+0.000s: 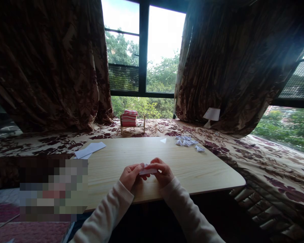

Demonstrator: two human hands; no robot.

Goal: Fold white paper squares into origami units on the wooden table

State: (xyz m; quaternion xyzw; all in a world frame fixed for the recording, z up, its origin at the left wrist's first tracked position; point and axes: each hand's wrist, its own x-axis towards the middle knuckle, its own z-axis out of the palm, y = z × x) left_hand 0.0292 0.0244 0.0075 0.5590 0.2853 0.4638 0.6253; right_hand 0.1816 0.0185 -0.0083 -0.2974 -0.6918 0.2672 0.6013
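Observation:
Between both hands, over the near middle of the table, is a small folded piece of white paper [149, 171]. My left hand [130, 175] pinches its left end, thumb on top. From the right, my right hand [163, 171] grips the other end, with its index finger laid along the upper edge. The fingers hide part of the paper, so its full shape does not show. Several folded white paper pieces [184, 141] lie in a cluster at the table's far right, one a little apart. A flat white paper triangle [163, 140] rests near the far edge.
White paper sheets [90, 150] lie at the left end of the pale wooden table [116, 162]. Behind it, on a flower-patterned cloth, stand a small rack with folded pink-striped cloths [129, 118] and a small lamp [211, 114]. A blurred patch covers the lower left.

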